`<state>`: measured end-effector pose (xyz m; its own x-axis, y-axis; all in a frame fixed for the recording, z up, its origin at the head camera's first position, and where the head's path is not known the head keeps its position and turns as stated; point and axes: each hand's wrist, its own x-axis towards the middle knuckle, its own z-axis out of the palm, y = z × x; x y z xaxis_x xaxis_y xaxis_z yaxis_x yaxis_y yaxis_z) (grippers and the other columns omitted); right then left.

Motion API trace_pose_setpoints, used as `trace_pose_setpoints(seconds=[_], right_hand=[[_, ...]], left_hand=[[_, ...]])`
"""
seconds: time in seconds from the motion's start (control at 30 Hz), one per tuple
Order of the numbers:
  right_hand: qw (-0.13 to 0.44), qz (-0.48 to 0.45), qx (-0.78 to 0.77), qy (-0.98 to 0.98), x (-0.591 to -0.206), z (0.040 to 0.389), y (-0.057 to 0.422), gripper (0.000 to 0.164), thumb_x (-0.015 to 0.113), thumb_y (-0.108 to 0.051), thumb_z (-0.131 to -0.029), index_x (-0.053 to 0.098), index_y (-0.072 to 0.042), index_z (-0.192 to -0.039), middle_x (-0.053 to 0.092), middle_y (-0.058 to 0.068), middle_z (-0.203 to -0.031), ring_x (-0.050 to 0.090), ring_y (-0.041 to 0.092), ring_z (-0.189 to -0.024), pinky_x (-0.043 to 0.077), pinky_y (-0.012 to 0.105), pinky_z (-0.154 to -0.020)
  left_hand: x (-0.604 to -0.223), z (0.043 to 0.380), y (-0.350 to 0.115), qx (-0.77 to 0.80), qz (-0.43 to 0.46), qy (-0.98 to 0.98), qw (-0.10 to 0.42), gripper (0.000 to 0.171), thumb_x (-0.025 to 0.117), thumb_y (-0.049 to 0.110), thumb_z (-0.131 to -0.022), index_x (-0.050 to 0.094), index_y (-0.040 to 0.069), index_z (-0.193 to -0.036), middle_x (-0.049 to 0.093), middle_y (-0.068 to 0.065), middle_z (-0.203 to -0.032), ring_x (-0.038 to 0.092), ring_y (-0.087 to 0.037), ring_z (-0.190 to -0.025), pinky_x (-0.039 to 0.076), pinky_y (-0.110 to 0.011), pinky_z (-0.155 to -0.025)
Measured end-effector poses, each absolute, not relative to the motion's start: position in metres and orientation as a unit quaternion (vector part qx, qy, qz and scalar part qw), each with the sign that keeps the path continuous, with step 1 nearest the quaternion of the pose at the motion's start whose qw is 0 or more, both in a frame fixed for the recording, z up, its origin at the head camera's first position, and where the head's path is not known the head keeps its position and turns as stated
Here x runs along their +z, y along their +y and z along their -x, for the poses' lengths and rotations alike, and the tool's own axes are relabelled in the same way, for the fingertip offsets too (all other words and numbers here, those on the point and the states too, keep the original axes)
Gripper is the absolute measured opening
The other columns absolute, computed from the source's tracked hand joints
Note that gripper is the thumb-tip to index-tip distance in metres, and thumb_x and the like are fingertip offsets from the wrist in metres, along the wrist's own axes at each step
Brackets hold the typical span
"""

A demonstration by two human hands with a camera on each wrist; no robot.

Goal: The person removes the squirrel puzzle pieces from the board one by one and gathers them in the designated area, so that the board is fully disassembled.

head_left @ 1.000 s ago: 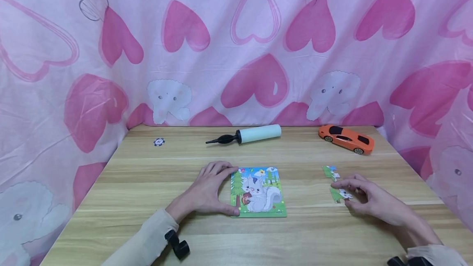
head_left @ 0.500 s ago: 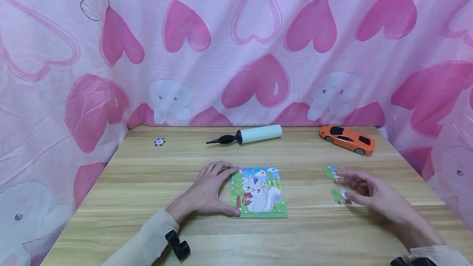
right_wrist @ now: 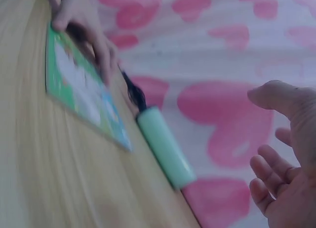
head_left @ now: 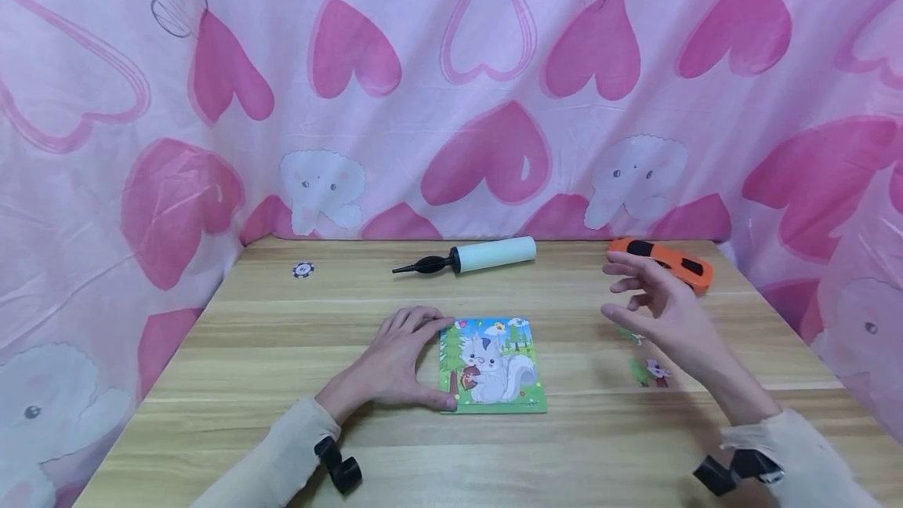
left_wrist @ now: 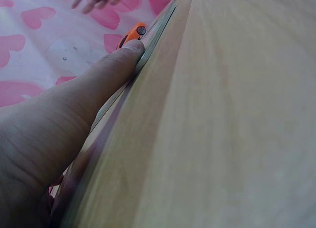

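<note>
In the head view a square jigsaw puzzle [head_left: 497, 367] with a squirrel picture lies flat on the wooden table. My left hand [head_left: 395, 363] holds it at its left side, thumb on the near corner and fingers at the far corner. The left wrist view shows the thumb [left_wrist: 111, 70] against the board's edge. My right hand [head_left: 666, 312] is raised above the table on the right, fingers apart and bent, holding nothing. Beneath it lie loose puzzle pieces [head_left: 650, 373], one group partly covered by the hand. The right wrist view shows the right hand [right_wrist: 291, 173] with nothing in it.
An orange toy car [head_left: 680, 265] stands at the back right, partly behind my right hand. A hand pump [head_left: 494, 255] with a black nozzle lies at the back middle. A poker chip [head_left: 303, 270] is at the back left. A pink heart-patterned curtain [head_left: 395, 179] hangs behind.
My right hand has lifted off the loose pieces and moved up and away toward the toy car, carrying nothing. My left hand and the puzzle have stayed still.
</note>
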<state>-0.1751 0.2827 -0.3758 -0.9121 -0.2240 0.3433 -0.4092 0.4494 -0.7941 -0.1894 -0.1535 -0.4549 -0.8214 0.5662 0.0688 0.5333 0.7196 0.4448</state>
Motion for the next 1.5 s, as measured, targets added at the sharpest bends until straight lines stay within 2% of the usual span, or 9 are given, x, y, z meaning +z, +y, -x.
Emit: trace_pose_setpoints(seconds=[0.23,0.47,0.63,0.77,1.0,1.27,1.5], right_hand=[[0.09,-0.206,0.533,-0.816,-0.368,0.18,0.243,0.073,0.085,-0.004,-0.098,0.054,-0.019,-0.163,0.063,0.008,-0.149,0.061,0.023,-0.123,0.055,0.021,-0.09],[0.072,-0.229,0.553,-0.798,-0.382,0.184,0.205,0.073,0.087,-0.005,-0.096,0.057,-0.017,-0.161,0.064,0.01,-0.149,0.063,0.025,-0.122,0.057,0.025,-0.091],[0.024,-0.235,0.563,-0.792,-0.395,0.179,0.18,0.074,0.09,-0.009,-0.094,0.058,-0.021,-0.159,0.065,0.007,-0.149,0.064,0.032,-0.124,0.059,0.03,-0.094],[-0.03,-0.231,0.561,-0.795,-0.409,0.174,0.166,0.073,0.09,-0.016,-0.096,0.057,-0.024,-0.16,0.064,0.012,-0.149,0.064,0.038,-0.124,0.059,0.033,-0.097],[-0.087,-0.228,0.546,-0.802,-0.437,0.169,0.152,0.071,0.092,-0.023,-0.095,0.06,-0.021,-0.158,0.067,0.014,-0.137,0.066,0.034,-0.114,0.057,0.03,-0.088],[-0.093,-0.255,0.508,-0.818,-0.45,0.168,0.147,0.068,0.094,-0.025,-0.092,0.066,-0.015,-0.153,0.07,0.007,-0.126,0.067,0.026,-0.102,0.057,0.027,-0.082],[-0.092,-0.27,0.467,-0.837,-0.45,0.168,0.143,0.066,0.096,-0.029,-0.09,0.068,-0.02,-0.149,0.071,-0.003,-0.125,0.065,0.018,-0.103,0.056,0.027,-0.086]], left_hand=[[-0.455,0.19,-0.152,0.23,-0.298,0.926,0.037,0.125,0.078,0.095,-0.072,0.043,0.028,-0.172,0.039,0.001,-0.171,0.031,-0.029,-0.159,0.022,-0.064,-0.134],[-0.455,0.189,-0.154,0.23,-0.298,0.926,0.037,0.126,0.078,0.095,-0.072,0.042,0.029,-0.173,0.038,0.002,-0.172,0.03,-0.029,-0.16,0.021,-0.064,-0.134],[-0.455,0.189,-0.154,0.234,-0.299,0.924,0.038,0.125,0.078,0.095,-0.072,0.042,0.029,-0.173,0.038,0.002,-0.171,0.031,-0.029,-0.16,0.021,-0.064,-0.134],[-0.455,0.19,-0.154,0.233,-0.299,0.924,0.038,0.124,0.078,0.094,-0.073,0.043,0.029,-0.172,0.039,0.002,-0.171,0.032,-0.029,-0.159,0.022,-0.065,-0.133],[-0.456,0.19,-0.155,0.228,-0.301,0.925,0.033,0.125,0.078,0.095,-0.073,0.043,0.028,-0.172,0.039,0.002,-0.17,0.032,-0.028,-0.158,0.023,-0.065,-0.133],[-0.456,0.19,-0.154,0.228,-0.304,0.924,0.032,0.125,0.077,0.095,-0.073,0.042,0.027,-0.173,0.039,0.001,-0.171,0.032,-0.028,-0.159,0.022,-0.065,-0.133],[-0.455,0.19,-0.155,0.229,-0.302,0.925,0.034,0.124,0.077,0.095,-0.074,0.043,0.027,-0.172,0.039,0.001,-0.17,0.031,-0.03,-0.159,0.022,-0.066,-0.133]])
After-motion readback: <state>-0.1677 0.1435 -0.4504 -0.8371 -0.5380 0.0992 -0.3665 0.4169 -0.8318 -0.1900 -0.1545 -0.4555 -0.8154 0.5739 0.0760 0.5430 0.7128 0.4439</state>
